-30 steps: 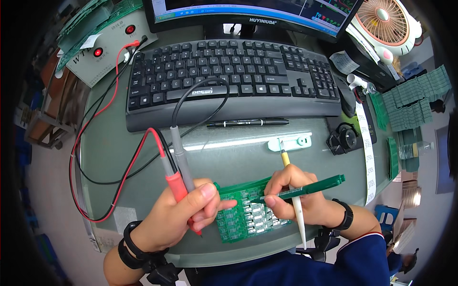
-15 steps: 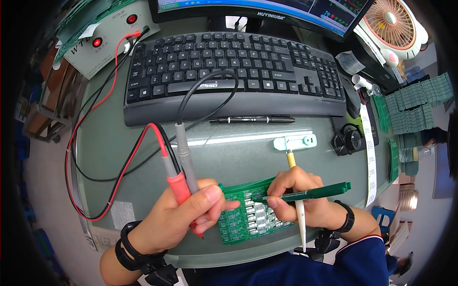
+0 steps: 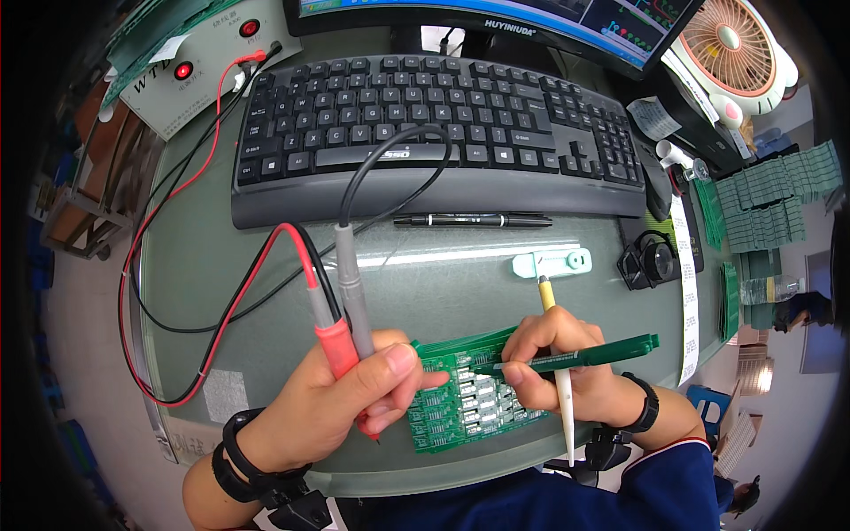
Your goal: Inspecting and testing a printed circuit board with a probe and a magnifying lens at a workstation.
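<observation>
While the grey counter (image 3: 460,283) fills the middle of the frame, the largest thing on it is the black keyboard (image 3: 434,133), lying across the upper centre below a monitor (image 3: 496,22) at the top edge. A grey box with red lights (image 3: 190,62) sits at the upper left, and a small fan (image 3: 730,44) stands at the upper right. Stacks of green boards (image 3: 770,199) lie at the right edge. A black pen (image 3: 474,220) rests just below the keyboard, and a pale plastic tag (image 3: 553,263) lies beneath it, right of centre.

In the lower centre a green circuit board (image 3: 465,394) lies on the counter between the two hands. The left hand (image 3: 341,403), lower left of centre, has its grip clenched around a red probe (image 3: 336,341) and a grey probe (image 3: 352,292) held side by side, their red and black leads running up toward the upper left and the keyboard; its thumb touches the board's left edge. The right hand (image 3: 562,372), lower right of centre, has its grip grasping a green marker (image 3: 575,356) that lies across the board's upper right corner, together with a cream-coloured stick tool (image 3: 560,380) pointing up and down. A dark band circles each wrist.
</observation>
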Motion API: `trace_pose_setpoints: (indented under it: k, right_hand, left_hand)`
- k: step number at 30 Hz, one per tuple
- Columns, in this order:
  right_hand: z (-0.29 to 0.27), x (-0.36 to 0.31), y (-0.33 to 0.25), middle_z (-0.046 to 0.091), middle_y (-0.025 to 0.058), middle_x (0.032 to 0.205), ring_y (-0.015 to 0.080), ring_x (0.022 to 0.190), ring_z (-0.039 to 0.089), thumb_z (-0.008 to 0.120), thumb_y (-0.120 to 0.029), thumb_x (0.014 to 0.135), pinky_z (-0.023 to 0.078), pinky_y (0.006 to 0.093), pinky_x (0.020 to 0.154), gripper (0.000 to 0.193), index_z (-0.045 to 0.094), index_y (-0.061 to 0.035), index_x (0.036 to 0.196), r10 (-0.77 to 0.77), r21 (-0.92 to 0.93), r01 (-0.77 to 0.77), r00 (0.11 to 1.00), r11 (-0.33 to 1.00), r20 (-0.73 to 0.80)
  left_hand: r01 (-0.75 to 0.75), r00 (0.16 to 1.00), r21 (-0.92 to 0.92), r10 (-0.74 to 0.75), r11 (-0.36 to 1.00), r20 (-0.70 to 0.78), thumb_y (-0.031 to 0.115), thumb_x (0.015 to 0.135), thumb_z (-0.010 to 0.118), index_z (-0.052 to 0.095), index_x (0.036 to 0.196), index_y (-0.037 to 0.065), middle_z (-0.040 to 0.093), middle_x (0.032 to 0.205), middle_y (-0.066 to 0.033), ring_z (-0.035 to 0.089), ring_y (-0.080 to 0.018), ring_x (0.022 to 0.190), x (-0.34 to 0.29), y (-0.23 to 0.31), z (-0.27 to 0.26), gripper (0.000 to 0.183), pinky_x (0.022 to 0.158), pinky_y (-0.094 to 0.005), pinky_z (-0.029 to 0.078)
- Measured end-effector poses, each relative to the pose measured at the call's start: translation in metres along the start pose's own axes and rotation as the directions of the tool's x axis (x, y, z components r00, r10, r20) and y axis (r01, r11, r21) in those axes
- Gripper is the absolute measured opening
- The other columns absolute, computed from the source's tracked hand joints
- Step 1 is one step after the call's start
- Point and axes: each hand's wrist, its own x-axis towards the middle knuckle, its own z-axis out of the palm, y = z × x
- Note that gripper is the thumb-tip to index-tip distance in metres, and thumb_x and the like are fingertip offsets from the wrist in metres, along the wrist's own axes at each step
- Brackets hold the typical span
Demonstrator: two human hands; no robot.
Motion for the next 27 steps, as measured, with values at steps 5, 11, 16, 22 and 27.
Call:
trace_pose_setpoints:
  k: [5, 11, 16, 22, 27]
  right_hand:
    - [-0.001, 0.000, 0.000, 0.061, 0.0046, 0.069, 0.0092, 0.054, 0.057, 0.069, -0.008, 0.083, 0.042, 0.0231, 0.047, 0.017, 0.052, -0.0041, 0.081, -0.005, -0.021, 0.005, 1.000, 1.000, 0.013]
    - [-0.015, 0.004, -0.014, 0.063, 0.0066, 0.080, 0.0070, 0.059, 0.056, 0.063, -0.012, 0.091, 0.044, 0.0209, 0.050, 0.017, 0.049, -0.0031, 0.094, 0.236, 0.394, -0.241, 0.970, 0.887, 0.063]
    - [-0.017, 0.013, -0.031, 0.065, 0.0110, 0.082, 0.0079, 0.059, 0.058, 0.059, -0.011, 0.093, 0.045, 0.0201, 0.048, 0.014, 0.047, -0.0049, 0.098, 0.287, 0.640, -0.292, 0.951, 0.710, 0.115]
    - [-0.021, 0.006, -0.042, 0.064, 0.0132, 0.081, 0.0120, 0.056, 0.056, 0.057, -0.012, 0.094, 0.045, 0.0234, 0.049, 0.014, 0.046, -0.0052, 0.099, 0.337, 0.603, -0.307, 0.939, 0.736, 0.066]
    - [-0.038, -0.003, -0.056, 0.063, 0.0048, 0.079, 0.0078, 0.063, 0.059, 0.060, -0.017, 0.094, 0.048, 0.0223, 0.054, 0.015, 0.053, -0.0056, 0.101, 0.159, 0.517, -0.185, 0.983, 0.836, 0.096]
  left_hand:
    - [-0.002, 1.000, 0.004, 0.002, 1.000, 0.010, 0.034, 0.098, 0.041, 0.046, 0.068, 0.008, 0.036, 0.055, 0.0034, 0.041, -0.0064, 0.049, 0.002, 0.000, -0.002, 0.040, 0.103, -0.0505, 0.041]
    - [-0.054, 0.998, -0.009, 0.054, 0.998, 0.033, 0.032, 0.098, 0.043, 0.049, 0.069, 0.007, 0.036, 0.055, 0.0032, 0.041, -0.0065, 0.050, -0.003, 0.002, 0.004, 0.039, 0.097, -0.0501, 0.045]
    - [-0.027, 0.975, -0.034, 0.033, 0.999, 0.219, 0.027, 0.100, 0.044, 0.053, 0.078, 0.005, 0.035, 0.056, 0.0044, 0.038, -0.0058, 0.049, -0.008, 0.000, 0.005, 0.033, 0.090, -0.0391, 0.050]
    - [-0.019, 0.963, 0.001, 0.018, 1.000, 0.270, 0.028, 0.100, 0.045, 0.053, 0.078, 0.005, 0.038, 0.056, 0.0041, 0.040, -0.0054, 0.050, -0.003, 0.002, 0.012, 0.033, 0.092, -0.0399, 0.049]
    - [-0.036, 0.933, 0.145, -0.019, 0.989, 0.359, 0.040, 0.095, 0.053, 0.054, 0.076, 0.010, 0.044, 0.059, 0.0013, 0.044, -0.0081, 0.053, 0.017, 0.010, 0.020, 0.035, 0.090, -0.0493, 0.049]
